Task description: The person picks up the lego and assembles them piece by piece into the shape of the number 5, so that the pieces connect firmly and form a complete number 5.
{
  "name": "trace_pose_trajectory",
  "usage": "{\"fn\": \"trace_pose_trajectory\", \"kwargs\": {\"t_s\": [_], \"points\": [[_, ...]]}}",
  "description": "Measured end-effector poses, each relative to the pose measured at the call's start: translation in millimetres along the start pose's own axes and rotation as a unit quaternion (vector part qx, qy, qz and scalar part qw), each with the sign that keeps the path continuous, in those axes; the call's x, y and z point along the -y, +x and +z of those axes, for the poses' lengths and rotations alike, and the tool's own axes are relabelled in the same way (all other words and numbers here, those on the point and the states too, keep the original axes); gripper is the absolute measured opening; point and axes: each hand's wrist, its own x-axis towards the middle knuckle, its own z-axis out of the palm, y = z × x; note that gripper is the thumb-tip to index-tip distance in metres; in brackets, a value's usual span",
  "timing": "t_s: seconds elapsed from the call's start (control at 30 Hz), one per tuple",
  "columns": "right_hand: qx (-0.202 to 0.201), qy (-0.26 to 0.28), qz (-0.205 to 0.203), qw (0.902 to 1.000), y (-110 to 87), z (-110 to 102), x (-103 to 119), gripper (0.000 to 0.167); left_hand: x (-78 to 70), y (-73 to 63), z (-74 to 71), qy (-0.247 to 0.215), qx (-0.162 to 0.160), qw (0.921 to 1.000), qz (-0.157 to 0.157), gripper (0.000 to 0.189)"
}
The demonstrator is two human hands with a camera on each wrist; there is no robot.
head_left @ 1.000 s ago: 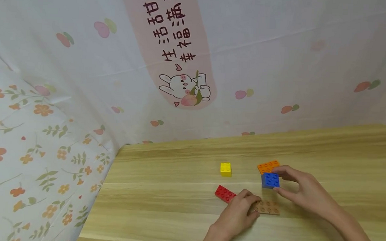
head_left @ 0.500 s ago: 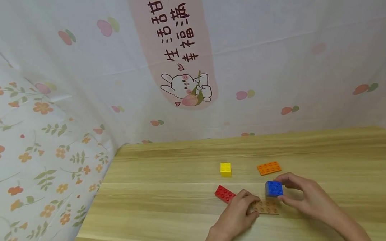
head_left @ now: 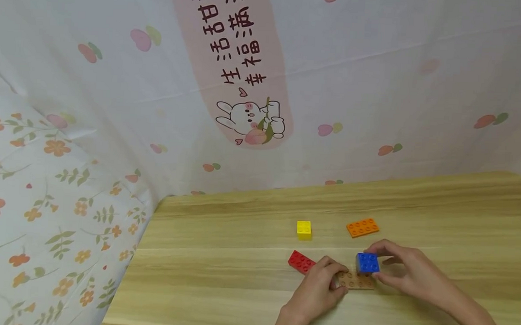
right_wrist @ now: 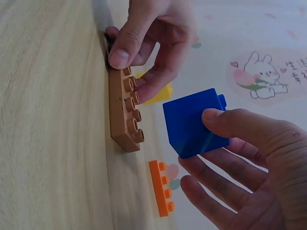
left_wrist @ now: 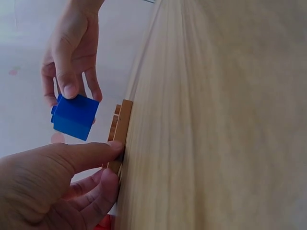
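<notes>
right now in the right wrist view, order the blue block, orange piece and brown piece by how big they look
Largest to smallest by visible area:
blue block, nearest the camera
brown piece, partly covered
orange piece

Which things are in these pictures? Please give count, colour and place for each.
Table: 1, yellowish, below bricks
Back cloth: 1, white with prints, behind table
Side cloth: 1, white with orange flowers, left
Yellow brick: 1, yellow, on table
Orange brick: 1, orange, on table, right of yellow
Red brick: 1, red, on table, partly hidden
Brown brick: 1, brown, on table
Blue brick: 1, blue, held above brown
Left grip: 1, pinching brown brick
Right grip: 1, holding blue brick
</notes>
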Motion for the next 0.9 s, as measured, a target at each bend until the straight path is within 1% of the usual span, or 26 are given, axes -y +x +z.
{"fn": "trace_pose_trajectory", "kwargs": {"t_s": [0.17,0.37,0.47,0.6,0.7,0.9], "points": [[0.021,0.001,-0.003,0.9998,-0.4,2.1,1.0,0.048,2.7,-2.0,-1.5,-0.01,0.005,0.9999,-0.008,0.029],[0.034,-0.006,0.019,0.9992,-2.0,1.1,2.3,0.045,5.2,-2.4,-3.5,0.002,0.003,0.9999,-0.01,0.029],[0.038,0.003,0.017,0.9991,-4.4,1.9,1.4,0.044,5.1,-3.0,-4.0,-0.003,0.006,0.9999,-0.015,0.029],[0.042,0.014,0.002,0.999,-5.4,4.0,0.0,0.044,5.3,-3.5,-5.1,-0.014,0.01,0.9995,-0.027,0.029],[0.05,0.018,0.006,0.9986,-4.8,4.3,-0.4,0.042,5.6,-2.8,-6.2,-0.017,0.009,0.9993,-0.032,0.03],[0.06,0.025,0.009,0.9978,-4.6,5.1,0.5,0.042,4.5,-2.4,-6.2,-0.016,0.012,0.9993,-0.031,0.032]]}}
